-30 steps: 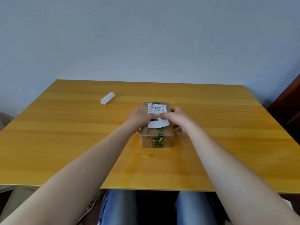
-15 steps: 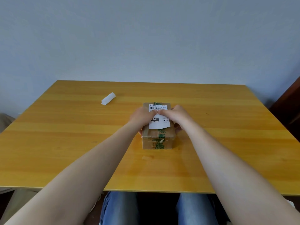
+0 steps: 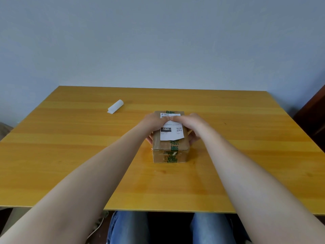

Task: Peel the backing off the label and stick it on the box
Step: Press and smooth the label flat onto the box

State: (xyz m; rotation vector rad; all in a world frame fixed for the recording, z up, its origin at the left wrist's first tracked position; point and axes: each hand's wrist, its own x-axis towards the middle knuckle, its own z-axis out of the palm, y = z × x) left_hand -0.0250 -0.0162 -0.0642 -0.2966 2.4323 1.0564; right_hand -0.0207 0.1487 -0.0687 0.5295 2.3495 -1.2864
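Note:
A small brown cardboard box (image 3: 170,155) with green printed tape stands in the middle of the wooden table (image 3: 70,155). A white shipping label (image 3: 171,133) lies flat on its top. My left hand (image 3: 152,122) and my right hand (image 3: 190,123) rest on the far half of the label, fingertips meeting at its middle and pressing down. The thumbs and outer fingers reach down the box's left and right sides. The label's near edge with a black "150" bar shows uncovered. A curled white backing strip (image 3: 115,106) lies on the table to the far left, apart from the box.
A pale wall stands behind the table's far edge. Dark wooden furniture (image 3: 314,117) is at the right edge of view. My legs in blue jeans (image 3: 130,228) are under the near table edge.
Both hands have slid away from me along the label, from its middle toward its far end. More of the label's near part now shows. The box has stayed in place.

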